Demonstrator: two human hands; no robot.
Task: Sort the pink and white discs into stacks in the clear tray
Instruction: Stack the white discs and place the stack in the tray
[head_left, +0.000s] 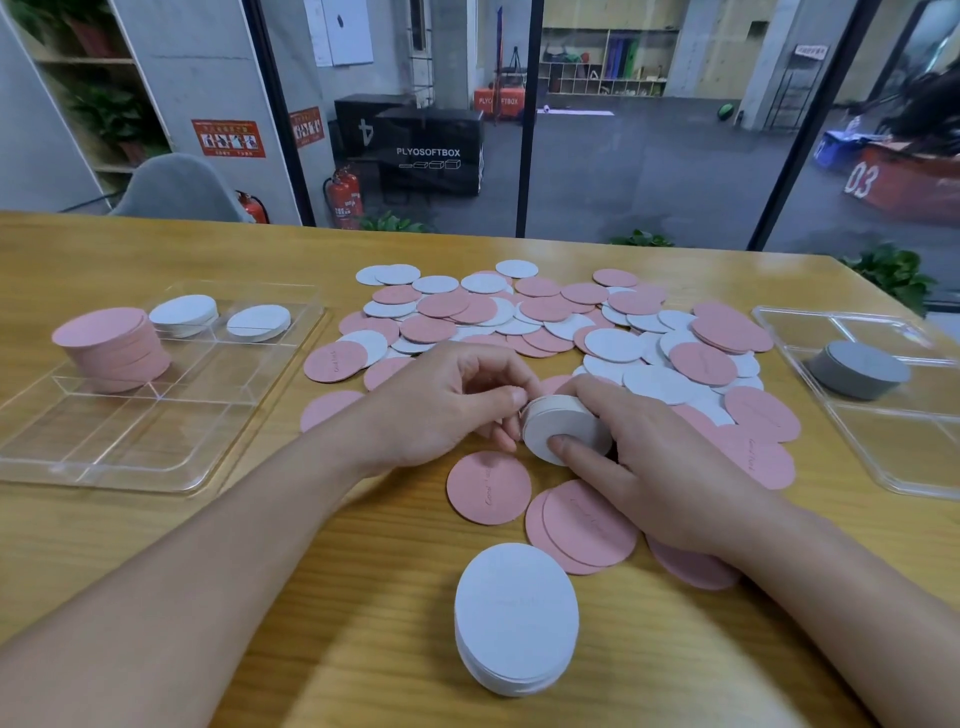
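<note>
Discs (545, 312) matt, felt-like; tray (156, 457) clear glossy plastic; table (363, 597) smooth wood grain.

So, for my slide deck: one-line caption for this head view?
Both hands, left hand and right hand, grip a small stack of white discs over scattered discs; clear tray holds pink stack.

Even, soft light, moderately bright, with only faint shadows on the wooden surface (156, 545). Wide-angle distortion bends the edges. Mild blur softens the nearest white stack (517, 618); glare glints on the clear tray (171, 467).
</note>
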